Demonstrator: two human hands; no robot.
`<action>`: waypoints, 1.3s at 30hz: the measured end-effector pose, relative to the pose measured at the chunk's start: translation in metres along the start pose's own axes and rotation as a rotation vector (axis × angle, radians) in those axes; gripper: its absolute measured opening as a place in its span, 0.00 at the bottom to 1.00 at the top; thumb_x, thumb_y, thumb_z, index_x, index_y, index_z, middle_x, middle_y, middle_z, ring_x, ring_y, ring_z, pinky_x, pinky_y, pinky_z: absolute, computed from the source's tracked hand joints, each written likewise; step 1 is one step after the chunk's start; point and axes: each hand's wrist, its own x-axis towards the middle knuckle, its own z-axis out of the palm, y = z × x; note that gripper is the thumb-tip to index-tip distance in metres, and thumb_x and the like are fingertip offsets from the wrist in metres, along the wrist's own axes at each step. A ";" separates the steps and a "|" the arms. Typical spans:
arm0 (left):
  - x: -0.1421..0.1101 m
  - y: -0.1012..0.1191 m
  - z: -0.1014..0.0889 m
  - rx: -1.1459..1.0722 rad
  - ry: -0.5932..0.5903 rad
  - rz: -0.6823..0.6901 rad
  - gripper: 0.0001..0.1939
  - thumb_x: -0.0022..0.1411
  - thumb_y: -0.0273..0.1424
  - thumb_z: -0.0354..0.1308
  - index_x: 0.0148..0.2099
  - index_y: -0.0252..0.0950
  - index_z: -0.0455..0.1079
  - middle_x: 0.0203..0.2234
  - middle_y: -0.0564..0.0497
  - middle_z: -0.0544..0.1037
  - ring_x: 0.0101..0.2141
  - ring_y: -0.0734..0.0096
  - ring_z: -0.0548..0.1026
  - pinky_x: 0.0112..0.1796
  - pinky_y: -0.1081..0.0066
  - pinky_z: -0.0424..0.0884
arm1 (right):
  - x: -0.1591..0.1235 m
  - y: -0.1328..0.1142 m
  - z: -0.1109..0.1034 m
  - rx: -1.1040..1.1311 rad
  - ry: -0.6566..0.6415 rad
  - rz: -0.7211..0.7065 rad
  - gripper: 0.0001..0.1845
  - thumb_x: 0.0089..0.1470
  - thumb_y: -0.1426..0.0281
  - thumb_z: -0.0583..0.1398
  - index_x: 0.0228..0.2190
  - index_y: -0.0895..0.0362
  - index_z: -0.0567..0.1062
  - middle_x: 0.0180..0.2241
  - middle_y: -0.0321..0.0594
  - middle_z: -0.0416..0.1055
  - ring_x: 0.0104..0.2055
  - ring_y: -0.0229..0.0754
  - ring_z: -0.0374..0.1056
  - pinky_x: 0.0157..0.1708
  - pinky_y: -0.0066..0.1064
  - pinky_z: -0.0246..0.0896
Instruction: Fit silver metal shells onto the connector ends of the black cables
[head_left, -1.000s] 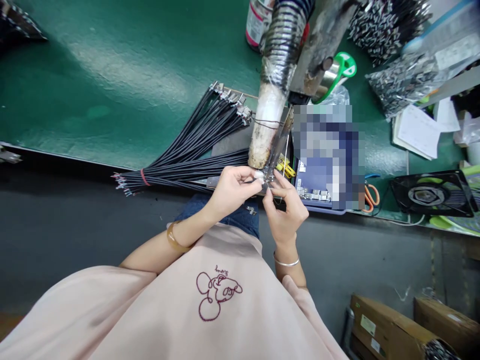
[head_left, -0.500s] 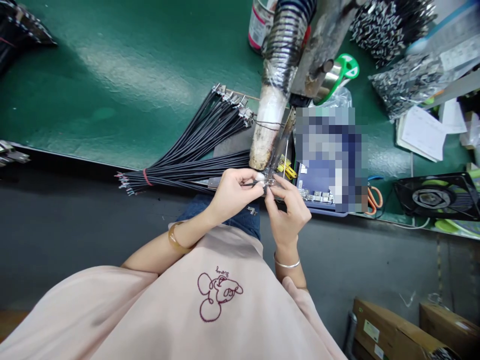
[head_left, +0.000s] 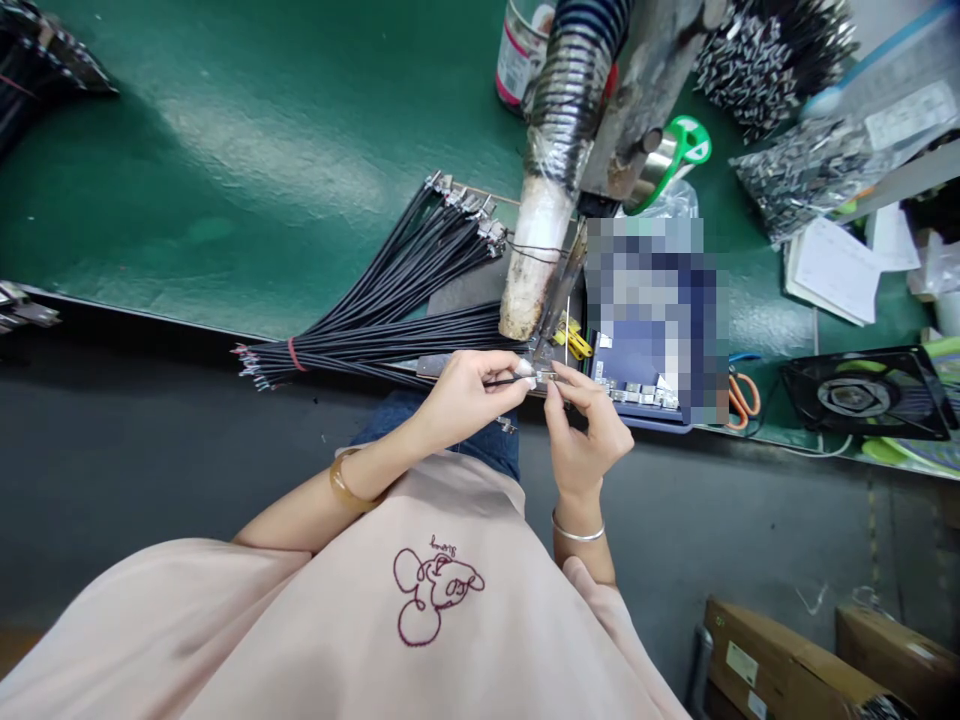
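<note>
My left hand (head_left: 480,388) pinches a thin black cable (head_left: 498,382) close to its end, at the table's front edge. White coverings show on the fingertips. From the right, my right hand (head_left: 589,420) pinches a small silver metal connector (head_left: 546,376) at that cable end; whether the two are joined I cannot tell. Beside my left hand lies a bundle of black cables (head_left: 375,340), tied with a red band (head_left: 292,353); its far ends carry metal connectors. A blue tray (head_left: 645,412) with several small metal parts stands right of my right hand, partly blurred out.
A taped duct nozzle (head_left: 536,240) hangs just beyond my hands. Behind the tray is a solder wire spool (head_left: 664,165). A yellow tool (head_left: 574,338), orange-handled scissors (head_left: 744,400) and a black fan (head_left: 866,395) lie along the edge. Cardboard boxes (head_left: 780,660) stand on the floor.
Both hands have come slightly down towards me, and my right hand has shifted a little right. The connector between the fingertips shows more clearly.
</note>
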 end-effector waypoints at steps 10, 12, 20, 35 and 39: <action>-0.005 0.001 -0.006 0.081 -0.063 0.075 0.16 0.66 0.33 0.54 0.28 0.32 0.75 0.21 0.52 0.74 0.22 0.76 0.67 0.27 0.75 0.62 | 0.001 -0.001 -0.001 0.178 -0.066 0.271 0.02 0.57 0.70 0.63 0.32 0.55 0.75 0.39 0.40 0.81 0.41 0.41 0.79 0.37 0.31 0.77; -0.004 0.000 -0.005 -0.034 -0.062 0.038 0.13 0.64 0.33 0.56 0.32 0.32 0.76 0.22 0.52 0.73 0.23 0.76 0.66 0.28 0.75 0.63 | 0.000 -0.001 0.000 0.103 -0.049 0.156 0.01 0.57 0.72 0.62 0.33 0.54 0.76 0.39 0.39 0.81 0.41 0.40 0.79 0.38 0.31 0.77; 0.005 -0.006 0.002 -0.136 0.057 -0.040 0.09 0.58 0.30 0.59 0.26 0.32 0.71 0.18 0.57 0.60 0.21 0.79 0.56 0.24 0.75 0.53 | 0.000 -0.002 0.006 -0.043 -0.040 -0.052 0.05 0.56 0.75 0.62 0.34 0.53 0.74 0.42 0.39 0.81 0.43 0.40 0.79 0.40 0.30 0.75; 0.006 -0.001 0.005 -0.103 0.139 0.009 0.06 0.56 0.28 0.57 0.28 0.31 0.69 0.19 0.58 0.58 0.21 0.82 0.52 0.22 0.78 0.50 | 0.007 -0.005 0.007 0.006 -0.067 -0.023 0.05 0.56 0.76 0.63 0.34 0.53 0.75 0.43 0.40 0.81 0.46 0.41 0.78 0.45 0.34 0.75; 0.006 -0.003 0.004 -0.101 0.095 -0.003 0.08 0.58 0.28 0.57 0.27 0.31 0.67 0.18 0.59 0.54 0.21 0.82 0.49 0.21 0.77 0.47 | 0.003 -0.002 0.004 -0.012 -0.073 -0.080 0.07 0.53 0.78 0.64 0.33 0.54 0.74 0.44 0.43 0.80 0.45 0.40 0.78 0.44 0.30 0.74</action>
